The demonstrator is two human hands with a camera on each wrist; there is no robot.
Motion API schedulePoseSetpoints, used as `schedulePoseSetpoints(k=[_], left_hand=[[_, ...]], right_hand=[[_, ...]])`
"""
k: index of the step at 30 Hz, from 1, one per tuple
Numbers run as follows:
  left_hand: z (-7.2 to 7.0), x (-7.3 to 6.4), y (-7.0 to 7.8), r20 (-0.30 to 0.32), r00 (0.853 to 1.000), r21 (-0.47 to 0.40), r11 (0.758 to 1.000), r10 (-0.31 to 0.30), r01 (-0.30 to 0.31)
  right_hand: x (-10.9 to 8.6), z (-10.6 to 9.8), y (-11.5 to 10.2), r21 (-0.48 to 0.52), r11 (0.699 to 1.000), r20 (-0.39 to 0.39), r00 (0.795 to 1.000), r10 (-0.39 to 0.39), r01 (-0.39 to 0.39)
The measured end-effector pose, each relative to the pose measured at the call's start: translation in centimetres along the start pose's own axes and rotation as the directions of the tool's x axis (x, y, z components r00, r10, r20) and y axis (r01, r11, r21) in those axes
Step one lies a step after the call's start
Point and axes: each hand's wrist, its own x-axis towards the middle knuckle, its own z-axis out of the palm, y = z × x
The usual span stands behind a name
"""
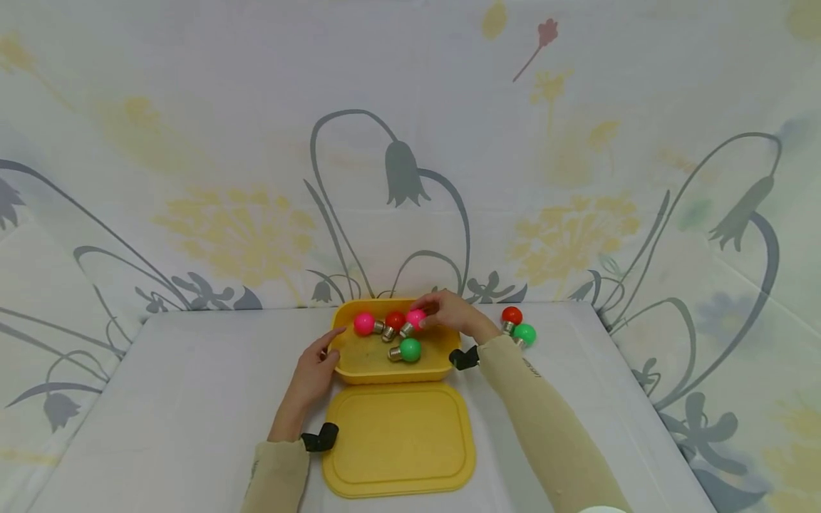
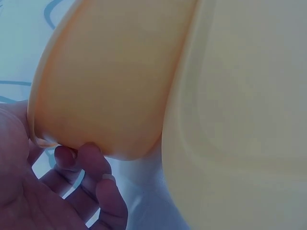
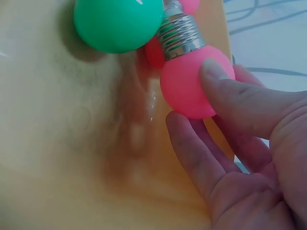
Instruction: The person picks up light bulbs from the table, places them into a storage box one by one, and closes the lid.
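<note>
My right hand pinches a pink light bulb by its round end, thumb on one side and fingers on the other. That bulb is over the far right part of a yellow plastic box. Inside the box lie another pink bulb, a red bulb and a green bulb, all with silver screw bases. At the box's left end, my left hand grips the rim, its curled fingers against the outer wall in the left wrist view.
A yellow lid lies flat on the white tabletop, just in front of the box. Right of the box, a red bulb and a green bulb lie together. Behind the table hangs a flower-printed cloth.
</note>
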Motion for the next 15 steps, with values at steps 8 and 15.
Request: schedulePoseSetpoints(k=[8,15], left_hand=[[-0.04,0.12,-0.32,-0.012,1.000,-0.017,1.000,0.000,0.000],[0.24,0.14,-0.43,-0.024,1.000,-0.037,0.999,-0.005,0.004]], right_hand=[[0.18,0.23,-0.21,-0.047,0.999,-0.003,1.000,0.015,-0.016],[0.17,0.23,-0.25,-0.052,0.998,-0.003,1.000,0.020,-0.020]])
